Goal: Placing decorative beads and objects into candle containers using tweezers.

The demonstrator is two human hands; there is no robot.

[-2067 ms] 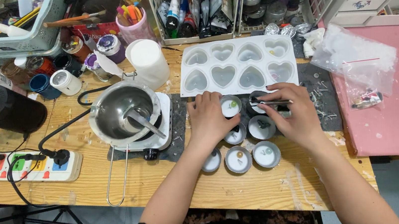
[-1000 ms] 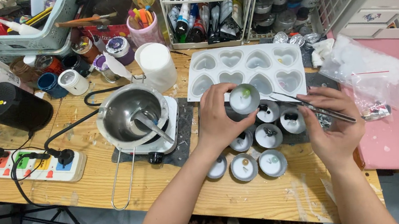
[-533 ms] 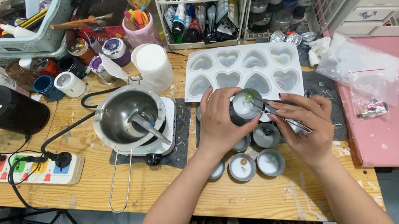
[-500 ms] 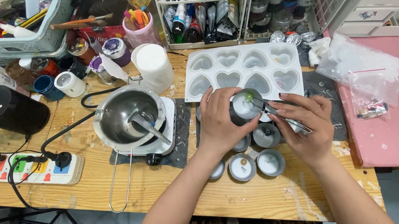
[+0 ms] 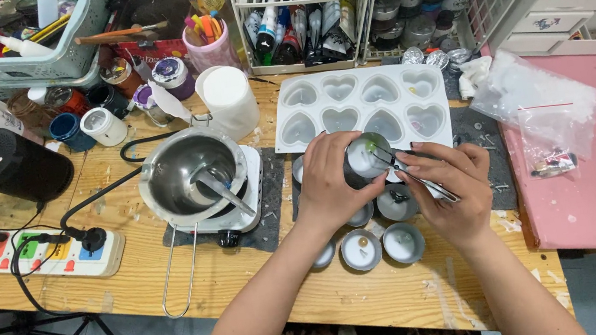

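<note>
Head view, only one I have. Change since two seconds back: then both hands were flat down among the tins on the counter; now the left hand has one small round tin lifted off the mat, and the right hand has come in with the tweezers. So I read it as work on that one tin, no longer sorting the group.

Left hand: fingers wrapped round the tin's side, closed on it, open top tilted toward the right. Tin sits centre frame, just below the white heart mould, above the other tins.

Right hand: pinched shut on the tweezers, thumb and fingers on the shank. Tips reach into the tin's mouth, at or touching the pale fill. Can't tell if they grip anything.

Hands nearly touching, tin between them.

Left of centre: steel pouring pot on a white hotplate, spoon in it. Power strip far left. Clear plastic bag on the pink mat, right.
</note>
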